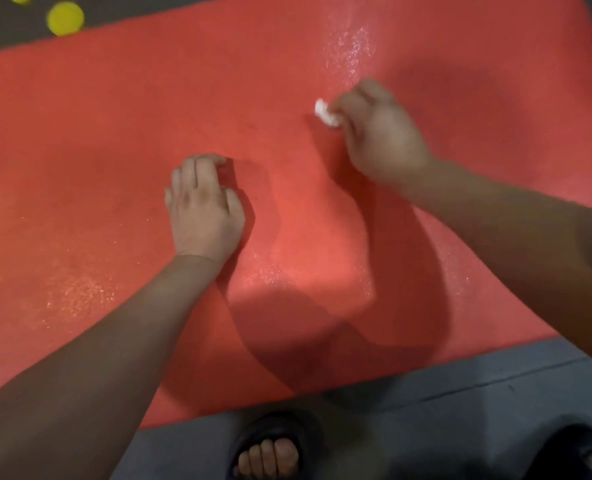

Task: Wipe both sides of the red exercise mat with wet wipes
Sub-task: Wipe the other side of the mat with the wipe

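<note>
Pretty dim overall, we'd say, with a warm patch mid-frame; wet glare sparkles on the red mat (114, 116) up top and lower left; our arms throw heavy dark shadows; right hand (379, 133) is motion-blurred; yellow balls (65, 18) in the corner look soft.

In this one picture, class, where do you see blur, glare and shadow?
Head view: the right hand with the wipe is motion-blurred; the left hand is sharper; wet glare sparkles on the mat; arm shadows fall near its front edge.
</note>
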### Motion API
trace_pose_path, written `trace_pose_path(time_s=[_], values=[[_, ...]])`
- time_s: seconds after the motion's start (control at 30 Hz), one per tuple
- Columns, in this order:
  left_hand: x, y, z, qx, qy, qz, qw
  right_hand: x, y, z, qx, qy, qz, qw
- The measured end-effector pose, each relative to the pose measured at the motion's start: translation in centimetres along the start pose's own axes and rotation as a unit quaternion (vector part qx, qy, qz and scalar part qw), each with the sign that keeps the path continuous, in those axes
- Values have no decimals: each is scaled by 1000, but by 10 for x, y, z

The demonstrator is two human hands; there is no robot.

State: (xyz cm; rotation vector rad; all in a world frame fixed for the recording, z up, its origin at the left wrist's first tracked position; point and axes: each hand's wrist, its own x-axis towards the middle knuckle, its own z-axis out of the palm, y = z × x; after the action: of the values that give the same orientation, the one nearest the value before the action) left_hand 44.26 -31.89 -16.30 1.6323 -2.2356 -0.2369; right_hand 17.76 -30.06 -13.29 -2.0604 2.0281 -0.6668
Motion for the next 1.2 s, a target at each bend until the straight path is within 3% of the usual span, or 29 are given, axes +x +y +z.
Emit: trace_pose_path(time_s=[0.1, 0.17, 0.23, 0.3, 0.4, 0.47, 0.53, 0.6, 0.67, 0.7, 0.83, 0.93, 1.03, 1.13, 1.2], values=[[27, -1, 4, -10, 16, -35, 999, 41, 24, 6, -29, 42, 114, 992], [44, 0, 9, -17, 21, -49, 998, 41, 20, 21, -29, 46, 116, 992], [57, 1, 14, -26, 23, -48, 998, 21, 3, 34, -2, 25, 42, 999], [69, -1, 20, -28, 21, -37, 999, -8, -18, 37, 52, -58, -56, 995], [80, -9, 27, -13, 19, -18, 1000, -38, -32, 26, 75, -199, -204, 956], [81, -14, 33, -3, 30, -5, 1000, -23, -16, 21, 42, -192, -240, 951], [78, -16, 38, 7, 41, 2, 999, 13, 8, 21, 10, -101, -159, 982], [76, -16, 40, 3, 52, -5, 999, 59, 31, 20, -22, 4, -13, 1000], [76, -13, 39, -5, 54, -27, 998, 91, 42, 23, -34, 33, 97, 994], [76, -11, 37, -5, 50, -40, 998, 96, 38, 27, -36, 26, 105, 993], [74, -7, 36, 19, 29, -66, 997, 49, -9, 46, 30, -80, -79, 993], [75, -10, 37, 23, 22, -64, 997, -10, -40, 34, 87, -208, -184, 957], [76, -13, 36, 19, 26, -60, 998, -2, -33, 22, 60, -242, -253, 935], [77, -12, 36, 14, 31, -57, 998, 68, -12, 32, 32, -109, -128, 985], [77, -13, 36, 12, 34, -58, 998, 114, -5, 43, 21, -47, -26, 998]])
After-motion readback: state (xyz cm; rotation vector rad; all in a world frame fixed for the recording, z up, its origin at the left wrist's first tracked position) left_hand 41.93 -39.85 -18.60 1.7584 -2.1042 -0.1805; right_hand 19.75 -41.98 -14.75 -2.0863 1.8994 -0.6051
